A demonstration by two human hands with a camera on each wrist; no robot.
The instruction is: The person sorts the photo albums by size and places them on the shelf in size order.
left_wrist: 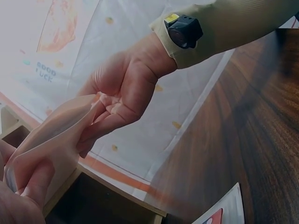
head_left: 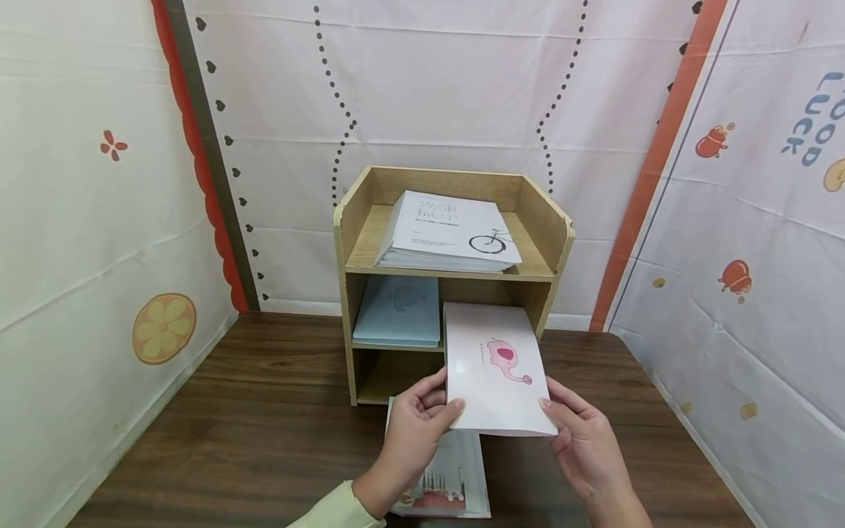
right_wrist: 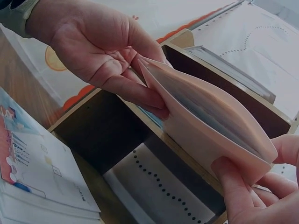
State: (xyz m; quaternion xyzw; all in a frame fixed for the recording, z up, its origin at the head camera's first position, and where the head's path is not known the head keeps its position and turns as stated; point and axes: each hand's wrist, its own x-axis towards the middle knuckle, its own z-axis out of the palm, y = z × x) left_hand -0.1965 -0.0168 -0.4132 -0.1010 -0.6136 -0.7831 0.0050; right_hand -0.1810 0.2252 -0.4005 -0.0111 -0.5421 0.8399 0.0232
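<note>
Both hands hold a pale pink notebook (head_left: pixel 485 400) with an elephant on its cover, in front of the right half of a wooden shelf unit's middle level. My left hand (head_left: pixel 411 434) pinches its near left corner, thumb on top and fingers beneath. At the near right corner my right hand (head_left: pixel 586 440) grips it the same way. The notebook's far end reaches into the compartment. In the right wrist view the notebook (right_wrist: pixel 201 135) bows apart, showing its page edges. To its left on the same level lie light blue notebooks (head_left: pixel 399 312) with an elephant print.
The wooden shelf unit (head_left: pixel 564 242) stands at the back of the dark wood table (head_left: pixel 264 433). A thick stack of white books (head_left: pixel 436 235) lies on its top. Books with an illustrated cover (head_left: pixel 472 469) lie below the hands, in front of the bottom level. Printed cloth (head_left: pixel 436 88) hangs around.
</note>
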